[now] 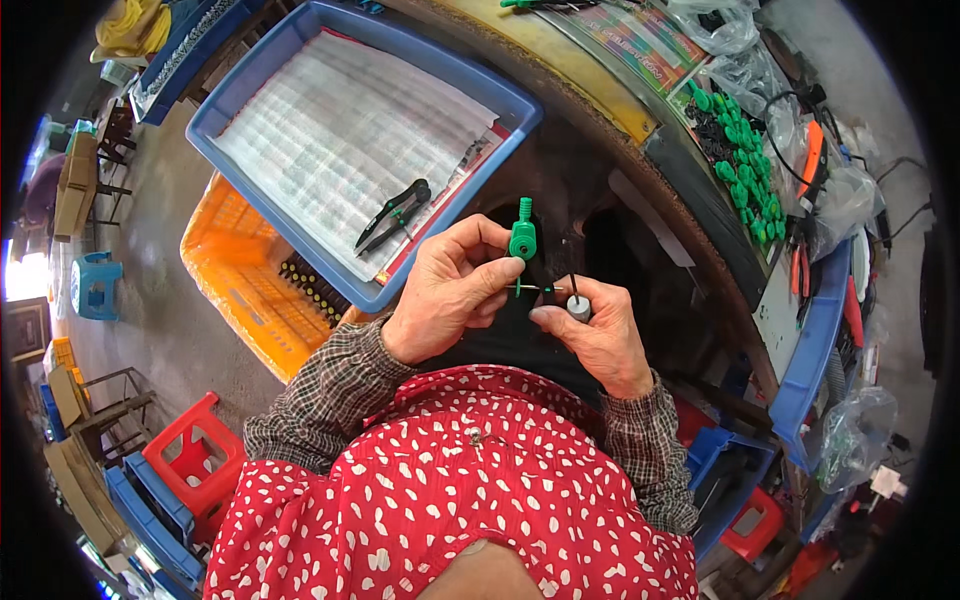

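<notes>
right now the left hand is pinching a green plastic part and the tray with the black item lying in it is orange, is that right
Not quite: the tray with the black item is blue, not orange, as the head view shows. The left hand is indeed pinching a green plastic part.

Clock centred between the hands. Best passage: 12, dark gap between blue tray (525,112) and bench edge (625,150); depth unclear. Thin rod (530,288) bridges left hand (450,290) and right hand (605,335), no pass between. Tray wall blocks 10–11; over its sheet (320,130) is open from above, except black V-shaped tool (415,192) at tray's 5. Orange crate (245,315) obstructs 9. At 2, green plastic parts (745,175) crowd bench. Red apron (480,440) closes 6.
</notes>
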Action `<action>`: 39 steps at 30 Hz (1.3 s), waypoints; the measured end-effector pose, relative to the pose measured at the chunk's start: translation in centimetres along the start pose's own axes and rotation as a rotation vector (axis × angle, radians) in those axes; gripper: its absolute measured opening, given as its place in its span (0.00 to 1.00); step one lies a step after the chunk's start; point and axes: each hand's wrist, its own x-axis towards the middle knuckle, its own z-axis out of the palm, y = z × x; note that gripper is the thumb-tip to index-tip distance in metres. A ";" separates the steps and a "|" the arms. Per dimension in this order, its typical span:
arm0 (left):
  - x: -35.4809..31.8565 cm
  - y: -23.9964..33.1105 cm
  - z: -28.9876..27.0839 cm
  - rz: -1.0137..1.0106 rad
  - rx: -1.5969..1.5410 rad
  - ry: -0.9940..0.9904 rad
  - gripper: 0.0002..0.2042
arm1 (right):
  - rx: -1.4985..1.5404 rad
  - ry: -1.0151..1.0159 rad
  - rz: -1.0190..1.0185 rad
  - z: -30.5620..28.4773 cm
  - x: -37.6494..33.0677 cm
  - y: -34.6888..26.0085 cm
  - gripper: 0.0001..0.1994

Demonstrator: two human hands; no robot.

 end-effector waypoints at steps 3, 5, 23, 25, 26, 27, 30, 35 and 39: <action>-0.4 0.0 0.0 -0.017 0.004 -0.026 0.07 | -0.003 -0.027 -0.032 -0.1 -0.4 0.2 0.09; -0.6 0.2 0.0 -0.026 0.007 -0.037 0.07 | -0.013 -0.038 -0.050 -0.3 -0.5 0.4 0.09; -0.8 2.2 -1.1 -0.088 0.172 -0.222 0.06 | -0.109 -0.142 -0.113 -0.8 -0.7 -0.2 0.09; -0.7 2.2 -1.2 -0.080 0.213 -0.255 0.06 | -0.103 -0.145 -0.120 -0.8 -0.8 -0.5 0.08; -0.6 2.3 -1.2 -0.078 0.214 -0.255 0.06 | -0.105 -0.145 -0.122 -0.8 -0.7 -0.4 0.08; -0.6 2.3 -1.2 -0.083 0.223 -0.229 0.06 | -0.105 -0.138 -0.100 -0.8 -0.6 -0.2 0.07; -0.5 2.5 -0.9 -0.059 0.276 -0.165 0.06 | -0.103 -0.085 -0.108 -0.5 -0.3 0.3 0.08; -0.6 1.9 0.0 0.004 0.339 -0.029 0.09 | -0.339 0.174 -0.356 0.1 -0.4 -0.6 0.19; -0.7 1.4 0.4 0.115 0.361 0.061 0.08 | -0.432 0.251 -0.424 0.6 -0.9 -1.7 0.19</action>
